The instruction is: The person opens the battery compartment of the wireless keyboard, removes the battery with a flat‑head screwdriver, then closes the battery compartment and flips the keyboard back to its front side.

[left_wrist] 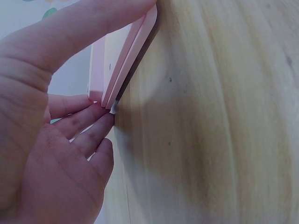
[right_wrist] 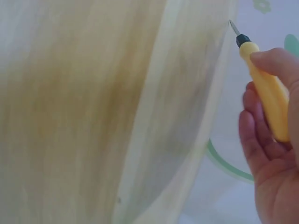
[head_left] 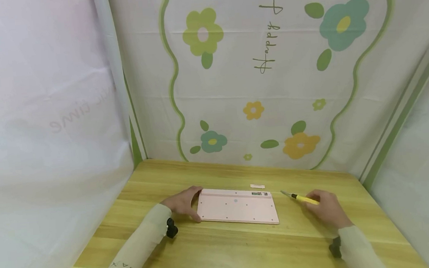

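Towards the far edge of the worktop [head_left: 229, 256] lies the pink panel [head_left: 236, 212], probably light, stiff and best held by its short ends; the left grip [head_left: 182, 203] clamps one. The right grip [head_left: 328, 210] is closed round a yellow screwdriver [head_left: 306, 200].

I see head cam, farthest back, face fwd & down over tabletop [head_left: 244, 255] to flowered curtain [head_left: 233, 85]. L wrist cam [head_left: 171, 228] sits v. close, view tipped sideways, facing L grip [head_left: 182, 202]; shares pink panel [head_left: 236, 211] w/ head view. R wrist cam [head_left: 335, 247], likewise near & tipped, faces R grip [head_left: 328, 209]; shares yellow tool [right_wrist: 267, 93], tabletop & curtain w/ head view.
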Demonstrator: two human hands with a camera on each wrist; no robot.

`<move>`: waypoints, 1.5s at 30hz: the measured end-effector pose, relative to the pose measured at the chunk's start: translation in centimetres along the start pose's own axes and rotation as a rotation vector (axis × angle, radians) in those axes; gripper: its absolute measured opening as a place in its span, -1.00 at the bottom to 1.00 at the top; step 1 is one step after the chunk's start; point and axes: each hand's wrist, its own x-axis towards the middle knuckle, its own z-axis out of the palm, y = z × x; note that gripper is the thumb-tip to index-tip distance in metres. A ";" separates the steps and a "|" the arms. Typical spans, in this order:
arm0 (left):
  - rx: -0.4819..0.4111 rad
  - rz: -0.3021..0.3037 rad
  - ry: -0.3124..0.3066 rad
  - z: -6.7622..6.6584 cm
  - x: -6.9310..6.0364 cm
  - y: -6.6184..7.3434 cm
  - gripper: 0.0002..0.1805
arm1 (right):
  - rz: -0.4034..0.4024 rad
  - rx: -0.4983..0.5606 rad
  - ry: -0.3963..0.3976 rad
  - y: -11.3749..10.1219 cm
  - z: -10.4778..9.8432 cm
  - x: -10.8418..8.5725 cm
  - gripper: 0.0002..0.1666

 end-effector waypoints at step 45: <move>0.035 -0.015 -0.005 -0.1 0.0 0.3 0.35 | -0.356 -0.157 -0.333 -12.3 -4.3 7.7 -0.86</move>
